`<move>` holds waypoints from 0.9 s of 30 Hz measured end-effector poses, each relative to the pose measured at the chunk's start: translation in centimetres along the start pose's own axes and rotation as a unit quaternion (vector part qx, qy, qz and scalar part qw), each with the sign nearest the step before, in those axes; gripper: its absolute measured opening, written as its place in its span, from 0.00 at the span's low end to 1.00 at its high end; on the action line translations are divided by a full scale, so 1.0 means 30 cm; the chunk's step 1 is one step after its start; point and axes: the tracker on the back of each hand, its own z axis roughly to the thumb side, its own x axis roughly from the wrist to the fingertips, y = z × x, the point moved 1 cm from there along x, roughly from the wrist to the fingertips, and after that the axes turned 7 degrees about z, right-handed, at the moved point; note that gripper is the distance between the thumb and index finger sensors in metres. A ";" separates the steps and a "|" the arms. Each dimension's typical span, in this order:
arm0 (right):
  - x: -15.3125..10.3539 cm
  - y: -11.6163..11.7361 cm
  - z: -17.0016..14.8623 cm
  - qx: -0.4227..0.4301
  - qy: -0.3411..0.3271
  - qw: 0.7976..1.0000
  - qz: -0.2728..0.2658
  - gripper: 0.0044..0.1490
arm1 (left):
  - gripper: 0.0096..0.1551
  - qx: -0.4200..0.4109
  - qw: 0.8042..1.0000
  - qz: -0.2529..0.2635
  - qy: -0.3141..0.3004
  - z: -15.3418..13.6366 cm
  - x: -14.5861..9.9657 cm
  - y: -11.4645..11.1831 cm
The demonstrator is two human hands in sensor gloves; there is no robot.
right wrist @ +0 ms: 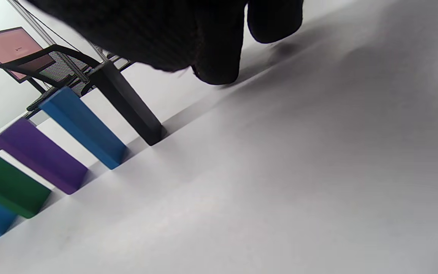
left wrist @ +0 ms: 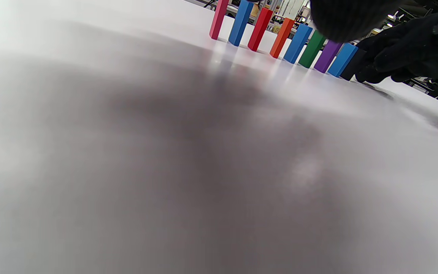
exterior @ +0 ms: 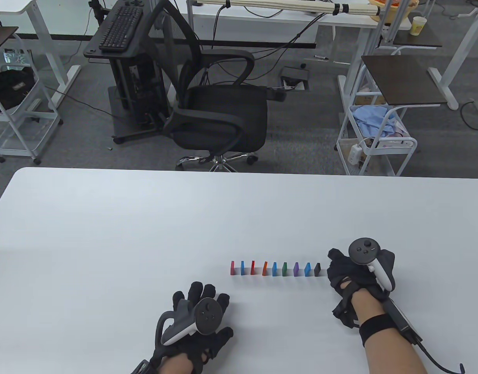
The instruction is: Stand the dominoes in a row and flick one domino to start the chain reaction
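Several coloured dominoes stand upright in a straight row on the white table [exterior: 106, 233], from a pink domino [exterior: 233, 268] at the left end to a black domino [exterior: 317, 269] at the right end. My right hand [exterior: 340, 272] sits just right of the black domino with its fingers curled down to the table and nothing in them. In the right wrist view the black domino [right wrist: 127, 102] stands a little apart from the fingertips [right wrist: 219, 57]. My left hand [exterior: 201, 298] lies flat on the table in front of the row, fingers spread. The left wrist view shows the whole row, pink domino [left wrist: 218, 19] nearest.
Beyond the far table edge stand a black office chair [exterior: 219, 113], a keyboard stand [exterior: 118, 31] and white wire carts [exterior: 375, 144].
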 end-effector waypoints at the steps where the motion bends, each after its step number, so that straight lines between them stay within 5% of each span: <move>1: 0.002 0.002 0.003 -0.003 -0.001 1.000 -0.003 0.35 | 0.47 0.000 1.000 0.000 0.000 0.000 0.000 0.000; 17: 0.006 0.023 0.091 -0.066 -0.027 0.996 -0.053 0.35 | 0.47 -0.001 1.000 -0.005 0.000 -0.002 0.001 -0.001; 25: 0.008 0.032 0.106 -0.074 -0.043 0.995 -0.045 0.35 | 0.47 -0.002 1.000 -0.006 -0.002 -0.001 0.002 -0.001; 27: 0.010 0.042 0.111 -0.070 -0.039 0.997 -0.011 0.44 | 0.47 -0.003 1.000 -0.005 -0.002 -0.002 0.002 -0.001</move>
